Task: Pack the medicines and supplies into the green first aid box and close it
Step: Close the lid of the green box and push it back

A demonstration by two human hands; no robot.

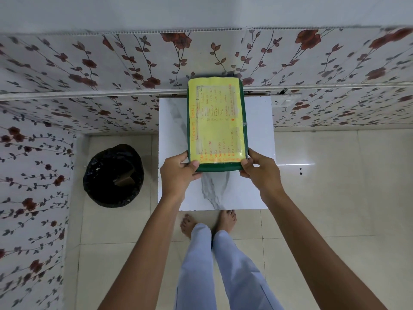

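While both arms reach up from the bottom of the frame, the green first aid box sits at centre, over a white marble-patterned table. Left hand grips the box's lower-left corner, thumb on the top face, remaining fingers curled under and out of sight. Right hand grips the lower-right corner likewise; its lower fingers are hidden by the box.

Whether the box rests on the table or is held just above it cannot be told from this angle. Lid is shut or the box is seen from one flat face only; no contents are visible. Nearly the whole face is covered by a yellow sheet under clear tape, leaving only a green border along the left, right and near edges. Orange and dark handwriting runs sideways across the sheet; too small and blurred to read. The box's far end overlaps the floral wall panel in the upper part of the frame.

Left of centre, a black-lined bin stands on the tiled floor; a brownish object inside is indistinct. Bare feet and pale trousers show below the table edge.
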